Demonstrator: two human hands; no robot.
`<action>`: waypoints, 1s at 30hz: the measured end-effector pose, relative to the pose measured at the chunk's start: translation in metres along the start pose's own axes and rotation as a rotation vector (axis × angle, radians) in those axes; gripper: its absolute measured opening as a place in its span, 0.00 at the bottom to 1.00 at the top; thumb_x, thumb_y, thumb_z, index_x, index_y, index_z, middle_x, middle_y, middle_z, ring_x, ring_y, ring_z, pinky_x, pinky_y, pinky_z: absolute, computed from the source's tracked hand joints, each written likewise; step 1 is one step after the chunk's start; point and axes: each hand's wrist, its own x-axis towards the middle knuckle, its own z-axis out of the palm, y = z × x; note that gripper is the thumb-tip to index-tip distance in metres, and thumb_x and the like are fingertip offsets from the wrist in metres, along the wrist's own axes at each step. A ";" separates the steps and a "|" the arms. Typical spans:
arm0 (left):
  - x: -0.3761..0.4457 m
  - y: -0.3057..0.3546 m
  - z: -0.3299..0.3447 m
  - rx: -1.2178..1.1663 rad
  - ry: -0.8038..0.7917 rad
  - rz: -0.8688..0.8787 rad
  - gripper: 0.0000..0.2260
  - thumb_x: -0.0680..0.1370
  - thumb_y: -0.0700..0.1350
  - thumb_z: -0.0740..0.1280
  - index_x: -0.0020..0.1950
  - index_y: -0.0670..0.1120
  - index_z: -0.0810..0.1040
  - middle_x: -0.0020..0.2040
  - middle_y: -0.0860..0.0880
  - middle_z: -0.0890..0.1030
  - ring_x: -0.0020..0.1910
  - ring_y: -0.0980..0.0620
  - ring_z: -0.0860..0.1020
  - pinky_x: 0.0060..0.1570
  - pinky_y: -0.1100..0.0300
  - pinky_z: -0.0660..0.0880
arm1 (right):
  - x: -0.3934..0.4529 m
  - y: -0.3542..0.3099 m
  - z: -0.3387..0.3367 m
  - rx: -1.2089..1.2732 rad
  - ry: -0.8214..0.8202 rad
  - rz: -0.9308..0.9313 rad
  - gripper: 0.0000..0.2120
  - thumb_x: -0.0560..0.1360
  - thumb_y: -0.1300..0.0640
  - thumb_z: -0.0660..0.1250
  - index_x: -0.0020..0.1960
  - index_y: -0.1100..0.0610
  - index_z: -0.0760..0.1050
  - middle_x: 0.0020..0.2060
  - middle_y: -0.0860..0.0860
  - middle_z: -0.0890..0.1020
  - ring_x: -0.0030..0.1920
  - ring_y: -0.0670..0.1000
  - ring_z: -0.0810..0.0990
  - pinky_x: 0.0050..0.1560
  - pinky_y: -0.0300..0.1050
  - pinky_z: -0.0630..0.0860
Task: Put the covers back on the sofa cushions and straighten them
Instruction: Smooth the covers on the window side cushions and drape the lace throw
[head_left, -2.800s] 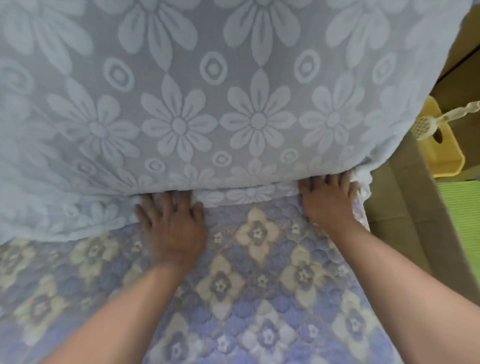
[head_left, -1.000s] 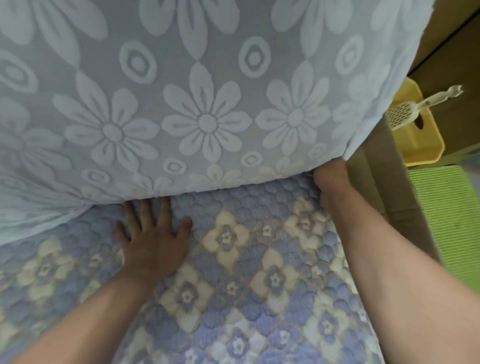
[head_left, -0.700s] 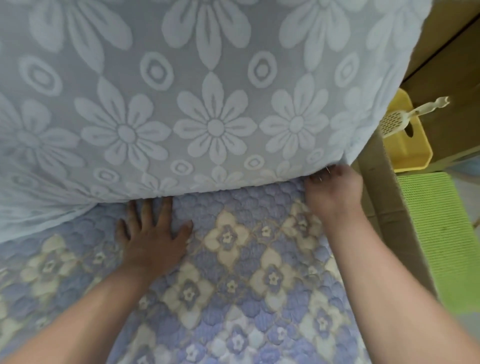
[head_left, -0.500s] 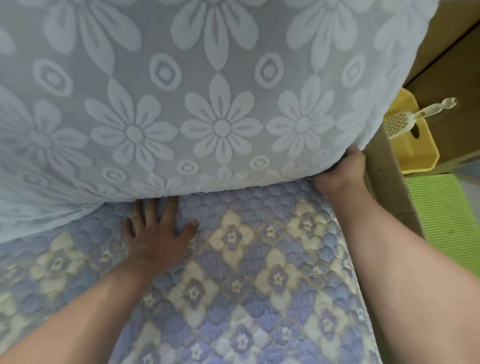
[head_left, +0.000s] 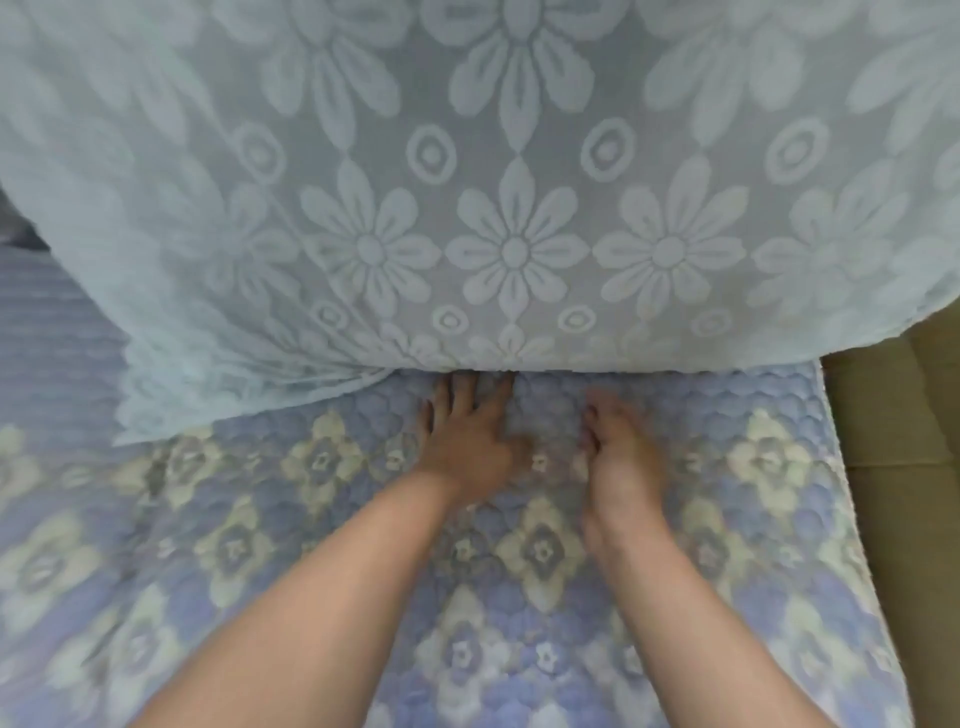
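While the right hand (head_left: 618, 457) leaves the cushion's right corner, both hands meet mid-seat.
Left hand (head_left: 470, 436) lies spread flat on the quilted seat cover (head_left: 545, 597), fingertips at the daisy-covered back cushion (head_left: 514, 218); right is blurred, loosely open, holding nothing: corner tucked, smoothing next.

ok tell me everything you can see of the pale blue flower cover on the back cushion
The pale blue cover looks like soft woven cloth with raised white daisies and ovals. It fills the upper frame over the back cushion and meets the quilted seat cover along its lower edge. Its lower left corner lies loose and rumpled on the seat. The left hand has its fingertips at that seam; the blurred right hand is just short of it.
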 end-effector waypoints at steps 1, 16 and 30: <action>-0.011 -0.013 -0.007 -0.040 0.053 0.064 0.35 0.77 0.60 0.61 0.81 0.56 0.53 0.82 0.49 0.48 0.81 0.45 0.46 0.78 0.43 0.48 | -0.023 0.018 0.026 -0.334 -0.158 -0.104 0.13 0.80 0.60 0.58 0.59 0.54 0.79 0.58 0.49 0.81 0.64 0.52 0.77 0.70 0.43 0.66; -0.033 -0.328 -0.109 0.342 0.380 0.033 0.28 0.80 0.61 0.49 0.77 0.51 0.65 0.76 0.42 0.67 0.75 0.40 0.65 0.68 0.43 0.66 | -0.070 0.115 0.276 -1.720 -0.377 -0.648 0.30 0.80 0.41 0.48 0.78 0.54 0.60 0.76 0.56 0.65 0.75 0.61 0.60 0.75 0.60 0.54; 0.003 -0.348 -0.154 0.243 0.574 0.242 0.22 0.80 0.51 0.58 0.72 0.45 0.73 0.72 0.43 0.72 0.73 0.40 0.67 0.74 0.44 0.60 | -0.066 0.145 0.336 -1.690 -0.257 -0.764 0.24 0.79 0.43 0.57 0.60 0.59 0.80 0.55 0.62 0.83 0.56 0.63 0.80 0.61 0.57 0.71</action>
